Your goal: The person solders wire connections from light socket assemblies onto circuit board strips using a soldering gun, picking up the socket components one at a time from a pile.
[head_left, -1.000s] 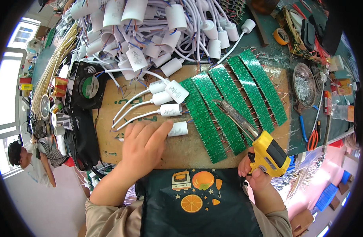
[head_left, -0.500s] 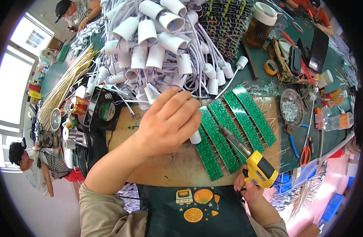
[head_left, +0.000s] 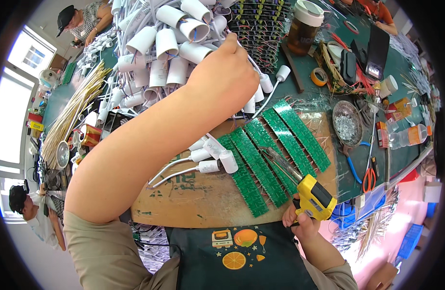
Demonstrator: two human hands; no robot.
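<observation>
Head view: the left hand point(head_left: 227, 72) is extended far across the table point(head_left: 300, 82), its fingers curled into the heap of white lamp sockets point(head_left: 169, 43) at the far side. It appears to be pinching a thin white lead point(head_left: 246, 55) at the edge of the heap, though the fingertips are turned away and the exact grip cannot be told.

The right hand point(head_left: 300, 224) is at the near edge, fingers wrapped tight round the handle of a yellow soldering gun point(head_left: 315, 198). The gun's long metal tip point(head_left: 280, 164) lies over the row of green circuit strips point(head_left: 271, 154), which lie side by side, slanted, on a brown cardboard sheet point(head_left: 203, 198).

Three loose white sockets with leads point(head_left: 208, 157) lie on the cardboard just left of the strips, under the outstretched left forearm.

Beyond the strips, to the right: a round metal dish of small parts point(head_left: 347, 123), blue-handled pliers point(head_left: 353, 162) and red-handled cutters point(head_left: 369, 179) near it. Further back: a brown jar with a white lid point(head_left: 304, 26), a roll of tape point(head_left: 319, 76) and a stack of dark component boards point(head_left: 261, 21). A bundle of pale sticks point(head_left: 75, 111) lies at the left of the table.
</observation>
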